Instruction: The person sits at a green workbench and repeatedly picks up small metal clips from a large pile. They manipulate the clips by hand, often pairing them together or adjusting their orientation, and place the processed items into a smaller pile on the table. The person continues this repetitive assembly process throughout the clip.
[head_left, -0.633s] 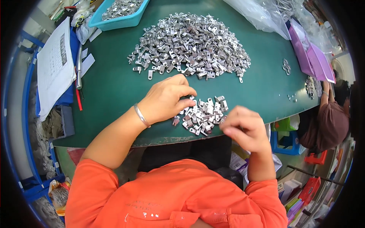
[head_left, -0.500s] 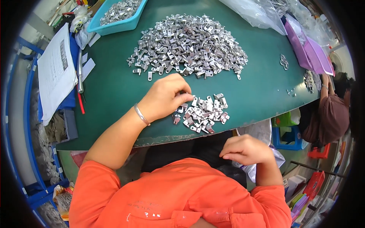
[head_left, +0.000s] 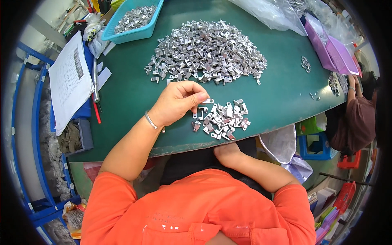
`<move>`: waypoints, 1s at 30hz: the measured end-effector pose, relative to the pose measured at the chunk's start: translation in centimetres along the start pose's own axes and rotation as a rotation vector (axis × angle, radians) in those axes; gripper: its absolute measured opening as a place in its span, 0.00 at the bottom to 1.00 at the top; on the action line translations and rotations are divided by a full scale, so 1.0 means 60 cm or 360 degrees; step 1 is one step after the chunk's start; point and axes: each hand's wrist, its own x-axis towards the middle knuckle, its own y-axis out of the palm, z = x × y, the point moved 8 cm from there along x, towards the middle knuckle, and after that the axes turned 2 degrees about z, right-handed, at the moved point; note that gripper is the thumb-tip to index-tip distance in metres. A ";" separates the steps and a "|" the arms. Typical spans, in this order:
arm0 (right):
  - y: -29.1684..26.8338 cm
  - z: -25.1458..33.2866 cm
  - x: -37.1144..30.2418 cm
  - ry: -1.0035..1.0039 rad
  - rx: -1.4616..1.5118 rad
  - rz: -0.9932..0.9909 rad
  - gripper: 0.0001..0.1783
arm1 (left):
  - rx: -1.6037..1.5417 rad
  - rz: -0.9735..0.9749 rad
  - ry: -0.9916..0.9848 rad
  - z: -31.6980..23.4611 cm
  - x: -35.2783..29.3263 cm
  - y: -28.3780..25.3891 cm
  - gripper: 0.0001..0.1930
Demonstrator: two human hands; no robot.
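Metal bits [head_left: 226, 119] near the bench's [head_left: 277, 98] front edge seem light, hard: pinch flat sides. Left hand's [head_left: 177, 102] fingertips bunch; right hand's [head_left: 228, 154] hide; can't tell if either grips.

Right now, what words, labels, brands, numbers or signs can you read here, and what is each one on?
White paper sheet: rows of print, too small to read.
Orange shirt: faint chest marks, too blurred to read.
White labels on the blue shelving: too small to read.
I can make out no other text clearly.
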 end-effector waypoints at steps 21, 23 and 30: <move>-0.310 0.009 -0.171 -0.0524 0.0595 -0.1412 0.13 | 0.1308 0.0168 0.0398 -0.024 -0.008 0.018 0.03; -0.329 -0.045 -0.167 -0.0147 0.0555 -0.1718 0.10 | 0.1329 0.0143 0.0439 -0.028 -0.006 0.019 0.04; -0.333 -0.092 -0.114 -0.0029 0.0594 -0.1693 0.07 | 0.1209 0.0097 0.0481 -0.027 -0.005 0.011 0.04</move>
